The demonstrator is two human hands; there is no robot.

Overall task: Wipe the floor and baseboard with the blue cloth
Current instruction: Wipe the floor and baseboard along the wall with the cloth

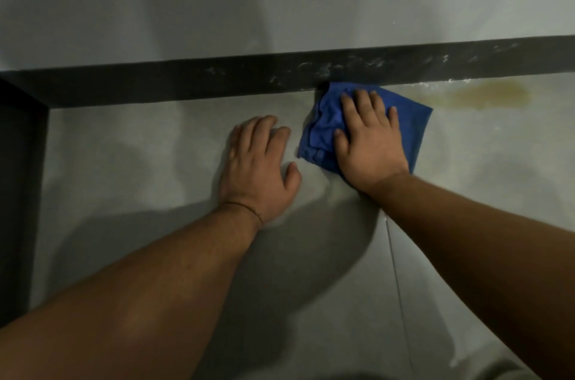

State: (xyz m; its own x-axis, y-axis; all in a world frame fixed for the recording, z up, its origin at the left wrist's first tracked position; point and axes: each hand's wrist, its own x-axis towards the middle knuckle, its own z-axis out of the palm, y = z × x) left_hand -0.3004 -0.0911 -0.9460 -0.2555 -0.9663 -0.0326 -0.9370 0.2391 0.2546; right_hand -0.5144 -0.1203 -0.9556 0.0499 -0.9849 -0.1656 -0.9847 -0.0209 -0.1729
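The right hand [368, 143] lies flat with fingers spread on the blue cloth [323, 127]. The cloth's top edge, past the fingertips, touches the dark baseboard [186, 84]. The left hand [258, 171] rests open on the floor [140, 162].

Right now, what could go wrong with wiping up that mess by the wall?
The brown stain lies just right of the blue cloth, so a careless swipe might smear it wider across the floor. White smudges mark the dark baseboard above the cloth, and wiping only the floor would leave them. The left hand leans bare on the floor and could slip if that patch is wet.
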